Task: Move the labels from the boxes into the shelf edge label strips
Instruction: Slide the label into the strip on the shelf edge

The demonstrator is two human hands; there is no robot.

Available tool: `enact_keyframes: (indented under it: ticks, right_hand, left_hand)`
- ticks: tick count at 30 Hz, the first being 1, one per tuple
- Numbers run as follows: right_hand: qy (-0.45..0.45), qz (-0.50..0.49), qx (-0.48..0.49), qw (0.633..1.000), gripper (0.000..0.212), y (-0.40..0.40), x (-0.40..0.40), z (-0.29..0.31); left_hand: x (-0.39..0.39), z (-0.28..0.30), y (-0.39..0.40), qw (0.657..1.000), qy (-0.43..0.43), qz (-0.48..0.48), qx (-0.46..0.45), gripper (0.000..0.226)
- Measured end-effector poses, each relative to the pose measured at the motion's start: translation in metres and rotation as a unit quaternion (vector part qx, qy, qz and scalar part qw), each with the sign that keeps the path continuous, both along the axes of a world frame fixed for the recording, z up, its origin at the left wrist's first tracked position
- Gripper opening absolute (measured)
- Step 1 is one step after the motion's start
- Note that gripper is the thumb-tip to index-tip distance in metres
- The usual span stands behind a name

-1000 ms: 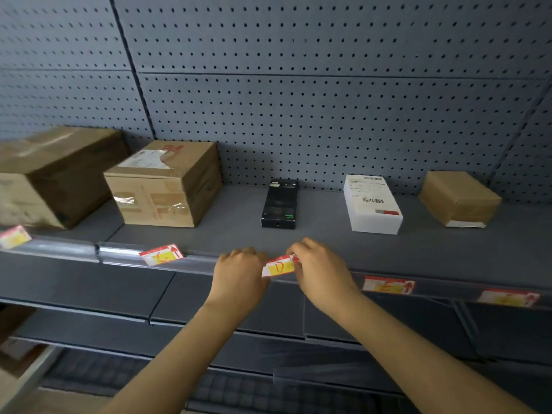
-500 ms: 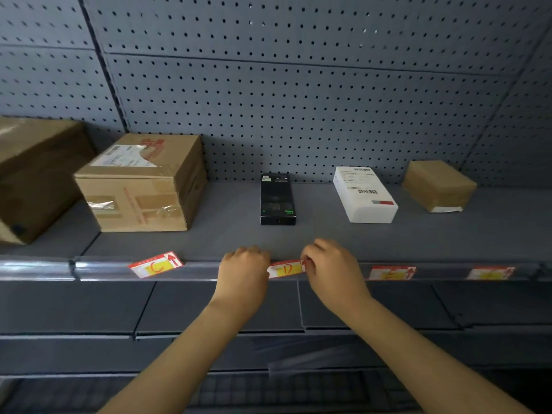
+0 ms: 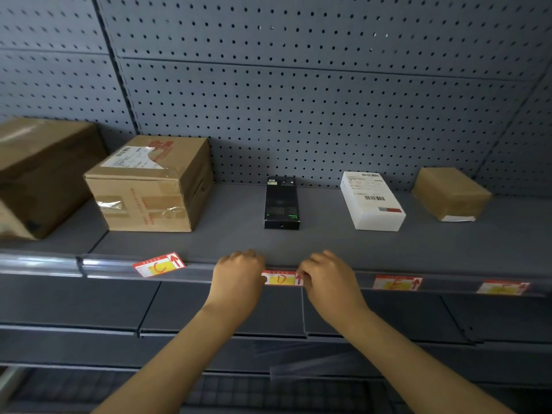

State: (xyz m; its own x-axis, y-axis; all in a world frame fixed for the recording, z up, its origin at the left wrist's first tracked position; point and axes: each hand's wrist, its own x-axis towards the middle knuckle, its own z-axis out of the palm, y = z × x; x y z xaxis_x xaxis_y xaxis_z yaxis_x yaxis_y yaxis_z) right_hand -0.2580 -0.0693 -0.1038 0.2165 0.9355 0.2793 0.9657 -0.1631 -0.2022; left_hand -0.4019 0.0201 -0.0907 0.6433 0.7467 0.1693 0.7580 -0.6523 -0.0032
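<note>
Grey pegboard (image 3: 313, 115) backs the lower shelves (image 3: 119, 306).

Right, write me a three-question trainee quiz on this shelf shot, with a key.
1. True or false: the label marked C sits straight and level in the label strip.
2. Which box stands on the shelf directly behind the label marked D? A) white box B) black box C) taped cardboard box
3. Fill in: the left hand and right hand hold the D label at its two ____.

Key
1. False: it is tilted, its right end raised above the strip.
2. B: the black box.
3. Ends: one hand at each end.
</note>
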Motion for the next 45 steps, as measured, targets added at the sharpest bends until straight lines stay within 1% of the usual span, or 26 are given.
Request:
enact_keyframes:
  ticks: [4,6,8,11,13,15,17,20,22,25,26,29,32,37,40,45]
  right_hand:
    - [0.016,-0.001,0.0,1.0,0.009,0.001,0.0,0.004]
    - [0.005,-0.006,-0.004,1.0,0.011,0.001,-0.001,0.003]
    - [-0.02,-0.017,-0.011,1.0,0.014,0.002,-0.003,0.001]
    - [-0.053,-0.02,-0.02,0.998,0.029,0.004,-0.009,0.001]
    - [-0.075,-0.007,-0.025,0.997,0.041,0.006,-0.014,0.004]
    - [-0.09,-0.001,-0.028,0.996,0.044,0.006,-0.016,0.008]
    - [-0.094,0.001,-0.028,0.995,0.043,0.007,-0.016,0.007]
    - [-0.077,0.001,-0.027,0.997,0.038,0.005,-0.017,0.008]
    - [-0.04,0.007,-0.007,0.999,0.027,0.004,-0.014,0.004]
    - [0.046,0.009,0.024,0.999,0.027,0.001,-0.016,0.01]
    - [0.062,0.012,0.031,0.997,0.026,0.001,-0.018,0.012]
    - [0.086,0.032,0.023,0.995,0.02,0.006,-0.03,0.016]
    - [0.105,0.051,0.021,0.993,0.02,0.014,-0.042,0.013]
    - [0.106,0.08,0.001,0.991,0.021,0.029,-0.069,0.009]
    - [0.097,0.095,-0.004,0.991,0.022,0.043,-0.09,0.012]
    - [0.079,0.089,-0.001,0.993,0.022,0.079,-0.133,0.013]
  left_hand:
    - [0.002,0.001,-0.001,1.0,-0.005,0.001,0.002,0.021]
    - [0.002,0.002,-0.003,1.0,-0.004,0.004,-0.003,0.02]
    - [0.003,0.002,-0.004,1.0,0.006,0.008,-0.014,0.013]
    - [0.005,0.003,-0.004,1.0,0.018,0.008,-0.016,0.011]
    - [0.005,0.0,-0.004,1.0,0.015,-0.001,0.001,0.014]
    - [0.007,-0.001,-0.003,1.0,0.023,-0.005,0.008,0.017]
    - [0.007,-0.001,-0.004,0.999,0.033,-0.001,0.013,0.018]
    - [0.006,-0.001,-0.004,1.0,0.028,-0.004,0.007,0.019]
    - [0.003,-0.001,-0.004,1.0,0.015,-0.007,0.003,0.021]
    - [-0.006,0.002,-0.001,1.0,0.003,0.001,0.0,0.022]
    - [-0.01,0.004,0.001,1.0,0.001,0.009,-0.002,0.021]
    - [-0.024,0.01,0.007,0.999,0.003,0.037,-0.001,0.021]
    - [-0.041,0.013,0.012,0.998,0.007,0.055,0.001,0.021]
    - [-0.08,0.015,0.026,0.996,-0.025,0.09,-0.009,0.02]
    - [-0.105,0.012,0.039,0.994,-0.028,0.102,-0.012,0.022]
    - [-0.151,0.009,0.071,0.994,-0.034,0.107,-0.006,0.023]
